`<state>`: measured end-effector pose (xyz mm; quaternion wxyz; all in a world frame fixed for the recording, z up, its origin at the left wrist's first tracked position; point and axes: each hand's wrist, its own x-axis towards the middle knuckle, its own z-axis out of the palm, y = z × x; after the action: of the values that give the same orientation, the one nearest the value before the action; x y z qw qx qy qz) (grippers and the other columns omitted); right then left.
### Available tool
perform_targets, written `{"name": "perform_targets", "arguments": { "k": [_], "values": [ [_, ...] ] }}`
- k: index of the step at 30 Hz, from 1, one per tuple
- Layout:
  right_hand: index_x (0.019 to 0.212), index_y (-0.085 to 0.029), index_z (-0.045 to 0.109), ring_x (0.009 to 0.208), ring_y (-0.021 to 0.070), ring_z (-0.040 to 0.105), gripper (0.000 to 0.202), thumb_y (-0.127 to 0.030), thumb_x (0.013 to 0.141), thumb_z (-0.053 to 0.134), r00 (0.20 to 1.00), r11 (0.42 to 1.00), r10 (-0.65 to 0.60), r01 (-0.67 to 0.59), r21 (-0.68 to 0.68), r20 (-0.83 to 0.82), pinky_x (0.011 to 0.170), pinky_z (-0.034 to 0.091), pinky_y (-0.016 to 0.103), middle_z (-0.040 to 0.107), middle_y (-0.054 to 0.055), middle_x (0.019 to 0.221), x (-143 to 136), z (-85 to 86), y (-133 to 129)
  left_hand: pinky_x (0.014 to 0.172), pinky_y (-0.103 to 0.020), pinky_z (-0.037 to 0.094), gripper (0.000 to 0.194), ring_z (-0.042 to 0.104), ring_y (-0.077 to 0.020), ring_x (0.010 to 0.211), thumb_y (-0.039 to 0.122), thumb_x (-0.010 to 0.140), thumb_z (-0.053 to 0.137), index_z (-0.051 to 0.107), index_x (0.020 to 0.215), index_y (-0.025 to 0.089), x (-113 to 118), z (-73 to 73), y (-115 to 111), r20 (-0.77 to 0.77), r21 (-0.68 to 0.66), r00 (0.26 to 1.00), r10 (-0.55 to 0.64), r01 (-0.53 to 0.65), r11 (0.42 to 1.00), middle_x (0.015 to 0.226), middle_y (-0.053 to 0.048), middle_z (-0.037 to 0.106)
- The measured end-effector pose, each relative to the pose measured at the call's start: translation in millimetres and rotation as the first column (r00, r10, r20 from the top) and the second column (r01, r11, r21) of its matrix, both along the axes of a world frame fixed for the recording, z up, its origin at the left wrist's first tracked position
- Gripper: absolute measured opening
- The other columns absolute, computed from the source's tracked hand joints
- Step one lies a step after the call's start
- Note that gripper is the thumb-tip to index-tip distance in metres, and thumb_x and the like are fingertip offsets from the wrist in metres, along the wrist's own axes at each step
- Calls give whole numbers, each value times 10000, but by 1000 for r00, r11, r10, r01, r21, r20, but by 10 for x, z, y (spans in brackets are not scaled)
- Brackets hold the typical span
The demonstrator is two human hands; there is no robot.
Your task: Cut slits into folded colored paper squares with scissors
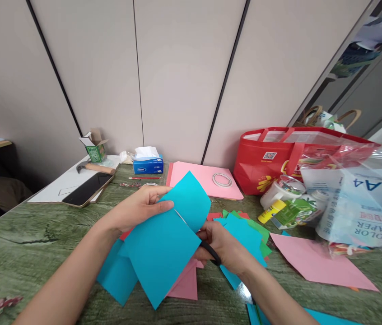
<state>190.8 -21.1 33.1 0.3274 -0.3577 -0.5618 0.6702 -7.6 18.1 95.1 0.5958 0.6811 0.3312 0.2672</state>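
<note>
My left hand (152,203) pinches a sheet of blue paper (164,253) along its upper left edge, thumb on top. The sheet is held tilted above the table and is partly cut across its middle. In my right hand (211,243) is a pair of scissors (211,253) with black handles. A thin strip of blade shows in the slit, and the rest of the blades is hidden by the paper. Beneath the sheet lie more blue paper (118,275) and pink paper (187,282). Cut blue pieces (243,237) rest on green and red ones beside my right hand.
Pink sheets (191,174) with a white ring (222,180) lie at the back. A tissue box (148,164), hammer (96,168) and phone (88,189) are to the left. A red bag (255,158), glue stick (272,211) and plastic paper bag (356,203) stand right.
</note>
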Motion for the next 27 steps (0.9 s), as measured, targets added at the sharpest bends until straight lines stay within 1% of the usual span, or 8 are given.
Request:
{"name": "perform_targets", "arguments": {
  "k": [5, 11, 17, 19, 22, 23, 25, 27],
  "values": [
    [653, -163, 572, 408, 64, 409, 261, -277, 509, 758, 1000, 999, 8, -7, -39, 30, 388, 311, 189, 525, -56, 531, 8, -43, 7, 687, -320, 492, 303, 604, -221, 875, 332, 767, 522, 588, 1044, 231, -5, -3, 5, -42, 43, 999, 18, -16, 999, 1014, -47, 642],
    [666, -176, 578, 399, 63, 399, 203, -273, 556, 718, 998, 1000, 30, -29, -12, 57, 373, 309, 188, 519, -60, 530, 36, -93, 22, 645, -306, 497, 265, 613, -218, 824, 334, 743, 541, 624, 970, 225, -8, -10, 15, -62, 95, 997, 48, -42, 995, 911, -36, 669],
    [635, -166, 595, 369, 58, 381, 237, -310, 522, 745, 996, 1000, 18, -17, -18, 86, 360, 311, 194, 504, -64, 489, 29, -77, 21, 671, -314, 497, 296, 609, -215, 856, 335, 771, 513, 588, 1041, 238, -2, -15, 11, -46, 33, 999, 7, -6, 999, 996, -41, 648],
    [674, -164, 617, 396, 70, 420, 269, -317, 506, 761, 997, 999, 33, -32, -19, 69, 387, 340, 202, 545, -51, 531, 31, -52, 24, 675, -314, 496, 306, 610, -219, 866, 336, 771, 518, 583, 1055, 243, 4, -13, 8, -33, 15, 999, 6, -5, 1000, 1018, -42, 644],
    [790, -178, 629, 572, 127, 536, 351, -314, 502, 776, 997, 997, 82, -82, 2, 5, 544, 429, 245, 618, -17, 683, 71, -13, 31, 675, -330, 502, 349, 624, -228, 847, 341, 755, 546, 570, 1088, 239, 6, -24, 18, 17, -44, 1000, 24, -24, 999, 1012, -51, 652],
    [814, -179, 623, 627, 141, 552, 366, -321, 512, 774, 995, 995, 96, -96, 7, -7, 597, 438, 261, 624, -9, 714, 93, -1, 32, 670, -339, 506, 376, 631, -229, 823, 346, 748, 558, 557, 1106, 232, 6, -33, 28, 49, -66, 997, 56, -53, 996, 990, -57, 661],
    [831, -171, 604, 663, 155, 564, 357, -355, 561, 749, 995, 995, 97, -97, 2, -10, 641, 441, 282, 619, 4, 714, 137, 17, 30, 656, -356, 512, 441, 641, -229, 771, 363, 735, 574, 523, 1146, 213, 9, -64, 54, 128, -88, 974, 189, -179, 980, 937, -68, 678],
    [846, -170, 578, 639, 156, 568, 334, -409, 638, 687, 999, 1000, 17, -18, -18, -35, 632, 446, 291, 606, 9, 686, 165, 22, 22, 648, -364, 515, 496, 639, -234, 764, 387, 728, 577, 485, 1178, 199, 32, -110, 78, 228, -84, 905, 359, -349, 933, 941, -77, 677]
  ]
}}
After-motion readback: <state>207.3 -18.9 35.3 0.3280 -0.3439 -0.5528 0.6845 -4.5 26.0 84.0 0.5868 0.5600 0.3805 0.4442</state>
